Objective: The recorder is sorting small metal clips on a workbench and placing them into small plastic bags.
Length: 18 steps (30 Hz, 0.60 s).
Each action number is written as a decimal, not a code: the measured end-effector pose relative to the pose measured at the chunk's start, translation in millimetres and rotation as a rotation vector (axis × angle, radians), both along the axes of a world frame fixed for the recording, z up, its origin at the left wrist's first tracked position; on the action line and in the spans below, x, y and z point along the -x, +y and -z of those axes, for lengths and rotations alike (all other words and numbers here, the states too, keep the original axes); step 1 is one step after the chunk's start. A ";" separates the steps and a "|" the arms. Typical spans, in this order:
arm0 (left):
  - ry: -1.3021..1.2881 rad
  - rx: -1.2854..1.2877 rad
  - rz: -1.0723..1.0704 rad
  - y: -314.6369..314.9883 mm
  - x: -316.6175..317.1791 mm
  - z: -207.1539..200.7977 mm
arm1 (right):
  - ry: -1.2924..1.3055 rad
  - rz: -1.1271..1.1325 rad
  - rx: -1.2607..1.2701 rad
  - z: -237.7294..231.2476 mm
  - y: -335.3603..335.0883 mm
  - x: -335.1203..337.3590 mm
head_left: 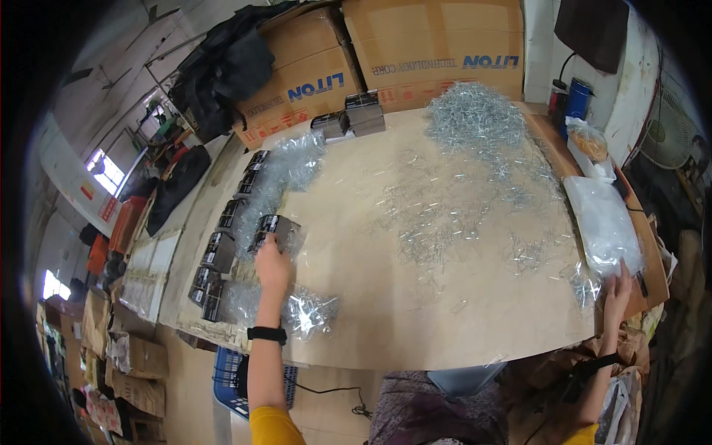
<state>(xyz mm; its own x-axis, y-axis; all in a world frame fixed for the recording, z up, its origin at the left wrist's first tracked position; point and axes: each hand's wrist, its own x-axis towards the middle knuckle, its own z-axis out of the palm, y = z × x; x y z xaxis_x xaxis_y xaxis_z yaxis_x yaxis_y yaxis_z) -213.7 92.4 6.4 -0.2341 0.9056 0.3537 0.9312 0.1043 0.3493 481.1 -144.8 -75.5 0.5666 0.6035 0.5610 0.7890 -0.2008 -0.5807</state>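
Note:
My left hand (272,263) is closed on a small black-and-grey stack of cards (274,225) at the left of the table. Clear plastic packets (300,159) lie heaped beyond and beside that stack, and more shiny packets (308,311) lie nearer to me by my wrist. At the right edge, my right hand (617,293) rests with fingers stretched on the near end of a pile of flat clear plastic bags (604,219). Nothing shows gripped in it.
Small thin shiny metal pieces (475,119) form a heap at the back right and scatter toward the middle of the tabletop (348,259). Black stacks (217,252) line the left edge. Large cardboard boxes (437,44) stand behind. A blue basket (230,382) sits below the table.

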 end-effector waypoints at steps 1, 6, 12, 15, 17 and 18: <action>0.145 -0.050 -0.001 -5.7 -2.6 -3.8 | -0.004 0.005 0.000 0.6 -0.1 -3.3; 0.345 -0.080 0.005 -21.1 -4.4 -9.5 | -0.158 0.021 0.162 5.9 1.2 -23.6; 0.363 0.059 0.265 -5.0 -6.0 7.8 | -0.039 -0.014 0.056 8.4 7.0 -13.0; 0.348 0.142 0.255 2.8 -19.0 15.6 | -0.028 -0.055 0.060 3.4 1.5 -16.1; 0.241 -0.001 0.206 14.1 -12.5 25.8 | -0.004 -0.084 0.049 3.5 1.0 -18.5; 0.247 -0.003 0.197 24.0 4.7 34.1 | -0.023 -0.090 0.059 7.4 1.1 -22.1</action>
